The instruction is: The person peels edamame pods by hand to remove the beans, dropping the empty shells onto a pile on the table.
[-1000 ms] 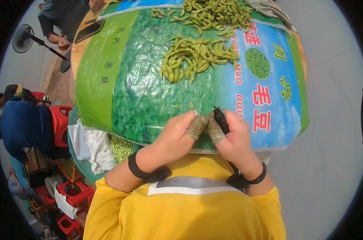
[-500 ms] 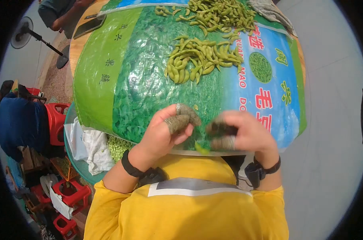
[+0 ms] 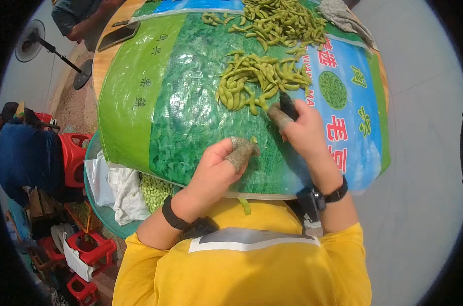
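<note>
My left hand (image 3: 223, 160) is closed in a pinch above the green printed sheet (image 3: 190, 122), its fingertips wrapped in grey-brown coverings. A small yellow-green bit shows at those fingertips; I cannot make out whether it is a bean or part of a pod. My right hand (image 3: 303, 126) reaches to the near edge of a small pile of edamame pods (image 3: 262, 76), thumb and dark-covered forefinger apart, with no pod visible between them. One loose edamame pod (image 3: 245, 206) appears below the table edge, in front of the yellow shirt.
A larger heap of pods (image 3: 287, 23) lies at the back beside a grey cloth (image 3: 346, 19). Left of my lap, a teal basket (image 3: 101, 217) holds shelled beans (image 3: 156, 192) and a white cloth (image 3: 124, 194). A phone (image 3: 118, 36) lies at the far left, near another person's arm (image 3: 91, 23).
My right hand has moved forward, away from my left hand, to the small pile. The loose pod has dropped from the table edge to in front of my shirt. My left hand stays pinched.
</note>
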The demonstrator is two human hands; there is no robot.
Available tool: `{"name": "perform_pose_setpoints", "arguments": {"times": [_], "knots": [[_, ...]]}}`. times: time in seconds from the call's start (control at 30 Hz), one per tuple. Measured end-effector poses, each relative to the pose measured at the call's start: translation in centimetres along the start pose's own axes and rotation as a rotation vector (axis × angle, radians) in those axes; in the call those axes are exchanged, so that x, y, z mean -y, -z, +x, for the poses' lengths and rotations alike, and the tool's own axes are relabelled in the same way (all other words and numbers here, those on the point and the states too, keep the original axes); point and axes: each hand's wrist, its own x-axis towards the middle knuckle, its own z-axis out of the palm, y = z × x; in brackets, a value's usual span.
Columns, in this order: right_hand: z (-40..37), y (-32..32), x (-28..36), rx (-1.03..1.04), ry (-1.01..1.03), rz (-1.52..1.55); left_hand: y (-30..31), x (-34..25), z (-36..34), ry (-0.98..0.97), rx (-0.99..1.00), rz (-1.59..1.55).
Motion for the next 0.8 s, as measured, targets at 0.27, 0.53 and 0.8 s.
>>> {"name": "perform_pose_setpoints", "arguments": {"times": [0.27, 0.53, 0.8], "knots": [[-5.9, 0.0, -0.4, 0.380, -0.545, 1.055, -2.1, 0.2, 1.1, -0.242, 0.155, 0.052], [-7.8, 2.1, 1.6, 0.196, -0.160, 0.275, -1.1, 1.0, 1.3, -0.414, 0.023, 0.632], [-8.9, 2.3, 1.0, 0.315, 0.128, 0.055, -1.9, 0.6, 1.1, -0.480, 0.040, 0.982]]}}
